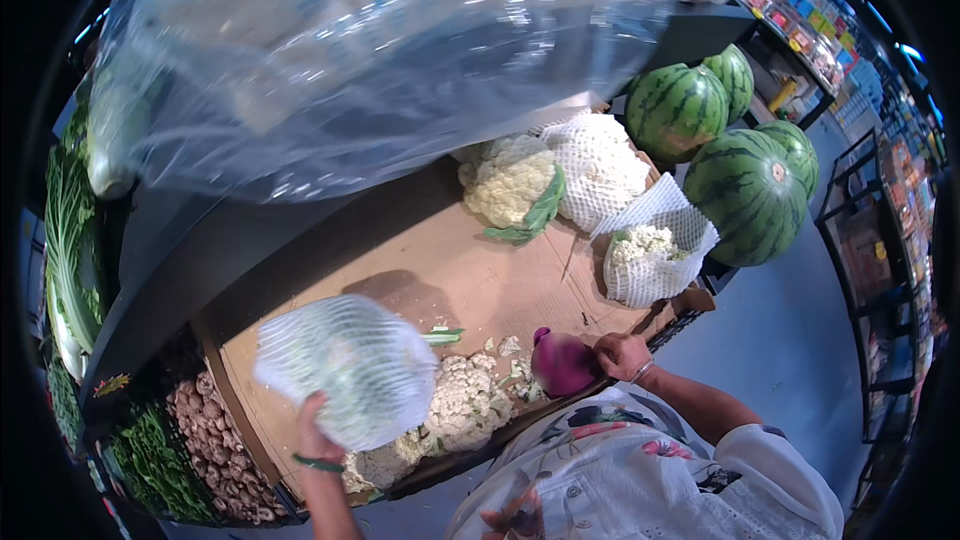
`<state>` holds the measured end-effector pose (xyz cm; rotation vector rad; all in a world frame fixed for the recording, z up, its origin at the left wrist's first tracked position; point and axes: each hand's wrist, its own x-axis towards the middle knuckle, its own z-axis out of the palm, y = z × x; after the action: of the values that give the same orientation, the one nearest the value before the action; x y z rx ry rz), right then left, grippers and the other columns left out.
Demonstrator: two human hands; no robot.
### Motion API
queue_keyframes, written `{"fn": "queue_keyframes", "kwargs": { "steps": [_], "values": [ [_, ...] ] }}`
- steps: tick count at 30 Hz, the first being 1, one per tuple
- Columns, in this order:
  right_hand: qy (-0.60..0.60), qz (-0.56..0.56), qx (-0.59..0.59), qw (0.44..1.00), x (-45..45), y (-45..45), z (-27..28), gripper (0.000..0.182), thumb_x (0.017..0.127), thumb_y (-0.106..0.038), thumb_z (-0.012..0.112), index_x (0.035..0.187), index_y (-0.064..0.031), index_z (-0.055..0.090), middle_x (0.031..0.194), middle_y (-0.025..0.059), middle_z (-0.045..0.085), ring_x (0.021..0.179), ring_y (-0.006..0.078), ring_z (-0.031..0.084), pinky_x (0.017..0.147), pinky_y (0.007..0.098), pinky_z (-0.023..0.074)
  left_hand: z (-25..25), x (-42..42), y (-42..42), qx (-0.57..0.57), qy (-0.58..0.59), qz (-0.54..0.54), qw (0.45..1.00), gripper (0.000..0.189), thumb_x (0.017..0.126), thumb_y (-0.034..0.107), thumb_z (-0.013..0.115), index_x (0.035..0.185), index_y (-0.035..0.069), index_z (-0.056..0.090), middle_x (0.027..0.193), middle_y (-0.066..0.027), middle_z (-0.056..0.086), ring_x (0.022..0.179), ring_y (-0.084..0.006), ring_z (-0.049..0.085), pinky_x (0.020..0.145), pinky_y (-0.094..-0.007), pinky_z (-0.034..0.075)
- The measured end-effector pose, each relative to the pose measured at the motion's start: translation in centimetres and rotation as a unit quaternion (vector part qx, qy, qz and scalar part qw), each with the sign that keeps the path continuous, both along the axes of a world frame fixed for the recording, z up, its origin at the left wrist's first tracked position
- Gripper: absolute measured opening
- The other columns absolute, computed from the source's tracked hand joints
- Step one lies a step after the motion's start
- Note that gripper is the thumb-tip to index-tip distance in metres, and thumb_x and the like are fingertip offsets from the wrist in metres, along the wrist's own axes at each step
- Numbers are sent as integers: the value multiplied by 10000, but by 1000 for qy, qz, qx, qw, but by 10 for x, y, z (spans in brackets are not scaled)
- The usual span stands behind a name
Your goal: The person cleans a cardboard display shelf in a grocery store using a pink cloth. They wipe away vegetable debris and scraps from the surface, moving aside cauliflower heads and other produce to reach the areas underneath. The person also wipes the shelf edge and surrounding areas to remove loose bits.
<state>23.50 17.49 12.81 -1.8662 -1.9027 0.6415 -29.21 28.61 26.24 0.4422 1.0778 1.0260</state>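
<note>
My left hand (319, 431) grips a pale vegetable head in a white foam net sleeve (349, 367), held above the left part of a cardboard-lined produce bin (322, 270). Motion blur hides its detail; it may be a cauliflower. At the bin's front edge, the bent fingers of my right hand (624, 356) pinch the side of a purple item (562, 364), whose surface is partly blurred. Bare cauliflower heads (465, 401) lie between both hands, with loose florets and a cut green stalk (442, 337) nearby.
Netted cauliflowers (600, 172) and a bare one with a leaf (512, 180) sit at the back right. Watermelons (746, 199) stand beyond them. Clear plastic bags (375, 67) hang over the bin's back. Mushrooms (214, 442) and leafy greens (157, 461) lie left.
</note>
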Motion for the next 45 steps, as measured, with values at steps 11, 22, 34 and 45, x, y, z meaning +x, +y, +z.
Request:
{"fn": "queue_keyframes", "kwargs": {
  "steps": [11, 22, 34, 45],
  "values": [
    [63, -27, 15, 998, -1, -12, -1, 203, 774, -225, 565, 850, -60, 657, 835, 136, 677, 743, 347, 657, 662, 444, 537, -62, 358, 54, 479, 543, -34, 689, 806, 715, 201, 791, 1419, 136, 404, 1437, -238, 384, 1331, -395, 397, 1061, -502, 425],
    [97, 7, 5, 995, 5, -5, -1, 196, 770, -199, 583, 876, -66, 679, 847, 147, 685, 767, 352, 661, 695, 438, 541, -126, 413, 33, 476, 616, -234, 583, 1171, 605, 168, 861, 1522, 60, 141, 1545, -324, 70, 1427, -526, 82, 1167, -534, 207],
    [120, -35, -44, 991, 4, -4, -4, 149, 776, -122, 620, 878, -62, 711, 785, 164, 683, 717, 335, 680, 667, 395, 542, -29, 198, 13, 395, 557, -127, 720, 666, 781, 158, 768, 1391, 114, 504, 1486, -216, 380, 1395, -360, 349, 1128, -431, 340],
    [98, -18, -57, 993, 7, 1, -13, 121, 789, -84, 622, 875, -52, 702, 765, 156, 677, 703, 307, 688, 656, 362, 537, -72, -14, -45, 206, 459, 109, 858, 242, 855, 127, 739, 1059, 12, 677, 928, -50, 715, 803, -110, 630, 747, -255, 498]
  ]
}}
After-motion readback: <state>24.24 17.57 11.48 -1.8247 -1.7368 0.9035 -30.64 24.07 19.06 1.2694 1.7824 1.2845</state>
